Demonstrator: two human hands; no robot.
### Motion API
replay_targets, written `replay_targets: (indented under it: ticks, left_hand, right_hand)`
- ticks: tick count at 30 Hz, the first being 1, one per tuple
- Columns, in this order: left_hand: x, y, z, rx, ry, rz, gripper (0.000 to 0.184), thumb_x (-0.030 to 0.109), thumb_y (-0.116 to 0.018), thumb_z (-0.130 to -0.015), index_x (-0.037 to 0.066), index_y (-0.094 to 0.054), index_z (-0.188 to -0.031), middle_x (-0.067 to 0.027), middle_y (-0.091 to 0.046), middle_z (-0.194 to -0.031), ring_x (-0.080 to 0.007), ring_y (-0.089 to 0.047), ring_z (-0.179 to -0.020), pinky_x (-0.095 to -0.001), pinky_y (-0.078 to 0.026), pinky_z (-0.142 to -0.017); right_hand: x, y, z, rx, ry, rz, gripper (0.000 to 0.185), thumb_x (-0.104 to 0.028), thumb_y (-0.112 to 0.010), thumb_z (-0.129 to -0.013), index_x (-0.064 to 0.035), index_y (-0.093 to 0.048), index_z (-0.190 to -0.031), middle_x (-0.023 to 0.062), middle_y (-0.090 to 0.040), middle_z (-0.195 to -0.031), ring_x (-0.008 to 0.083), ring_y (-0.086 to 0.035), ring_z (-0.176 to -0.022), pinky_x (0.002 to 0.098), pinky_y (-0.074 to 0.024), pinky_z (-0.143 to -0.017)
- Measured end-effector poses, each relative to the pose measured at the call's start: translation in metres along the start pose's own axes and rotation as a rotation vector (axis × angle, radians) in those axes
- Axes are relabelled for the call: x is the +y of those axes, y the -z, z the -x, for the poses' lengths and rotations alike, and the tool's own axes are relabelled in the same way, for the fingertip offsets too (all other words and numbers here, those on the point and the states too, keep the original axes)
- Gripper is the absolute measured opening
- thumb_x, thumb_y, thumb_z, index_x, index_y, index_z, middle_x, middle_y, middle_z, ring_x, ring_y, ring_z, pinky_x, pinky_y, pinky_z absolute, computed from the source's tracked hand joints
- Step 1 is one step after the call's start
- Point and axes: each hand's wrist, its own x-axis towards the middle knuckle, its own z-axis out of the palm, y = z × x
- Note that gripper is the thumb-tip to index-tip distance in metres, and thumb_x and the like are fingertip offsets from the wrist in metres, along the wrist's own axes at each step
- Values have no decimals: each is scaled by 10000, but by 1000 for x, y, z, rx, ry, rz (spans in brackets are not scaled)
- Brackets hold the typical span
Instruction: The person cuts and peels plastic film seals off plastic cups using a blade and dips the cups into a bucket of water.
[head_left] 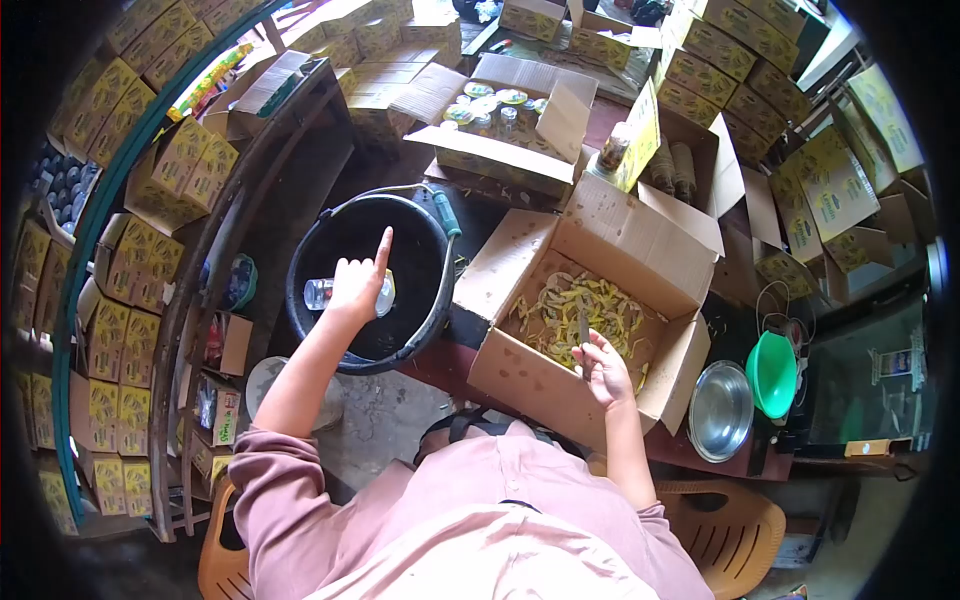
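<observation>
Gripping a jar [318, 293] in the head view, the left hand [354, 288] is over the mouth of the bucket [425, 275], its index finger stretched out straight. The jar lies on its side; how high it sits above the bucket's floor I cannot tell, nor which end is its mouth. Well apart from it, to the bucket's right, the right hand [605, 372] pinches a brownish strip [584, 325] between thumb and fingers, at the near side of a carton [530, 380] with yellow and brown pieces [555, 310] spread inside.

For a good hold, the pinch should probably be light: the strip looks thin and may snap. Keeping it over the carton, right of the bucket, would let crumbs drop back among the pieces. The jar's smooth wall could slip, so laying the index finger around it too would likely steady it. Moving low past the bucket's right rim risks a knock against its handle [446, 213], upright at the far right of that rim.
</observation>
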Motion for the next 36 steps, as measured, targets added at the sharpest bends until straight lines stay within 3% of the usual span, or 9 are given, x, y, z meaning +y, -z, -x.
replay_targets:
  ticks: [7,12,21,24,28,36]
  left_hand:
    - [7,3,3,-34,-34,-186,1067,60,-689,-612,74,40,-1391,-88,-641,-781,-235,-609,-709,-353,-362,-684]
    - [9,-8,2,-1,-33,-220,958,90,-636,-685,86,7,-1396,-76,-646,-762,-223,-612,-679,-347,-352,-667]
    - [15,1,-3,-54,-33,-184,924,54,-597,-723,120,30,-1398,-96,-645,-742,-239,-622,-673,-352,-392,-688]
    - [13,-1,-7,-35,-45,-179,929,48,-600,-716,124,25,-1399,-96,-644,-733,-238,-623,-668,-351,-392,-687]
    - [12,2,-7,-15,-45,-153,921,44,-597,-715,126,13,-1400,-98,-643,-729,-239,-622,-664,-351,-392,-689]
    - [0,39,2,23,-15,-151,877,34,-564,-721,127,-18,-1401,-106,-630,-698,-252,-616,-667,-356,-393,-683]
  right_hand:
    - [-11,7,8,-158,-218,141,423,34,-572,-777,-28,-406,-1160,96,-572,-881,191,-617,-819,205,-504,-678]
    - [-10,16,14,-146,-258,213,457,-46,-608,-780,-91,-398,-1184,50,-577,-890,160,-613,-839,310,-514,-621]
    - [-23,12,11,-247,-359,274,466,-48,-610,-777,-110,-403,-1190,50,-583,-903,162,-601,-897,311,-513,-613]
    - [-33,12,8,-298,-336,185,453,-58,-618,-772,-123,-422,-1175,36,-598,-898,159,-603,-873,379,-504,-696]
    - [-39,18,-4,-39,-160,62,345,-77,-625,-771,-171,-494,-1076,-31,-622,-823,116,-603,-780,501,-402,-866]
    - [-49,23,-19,43,-120,-66,249,-70,-615,-773,-182,-547,-985,-44,-640,-802,97,-607,-738,452,-440,-833]
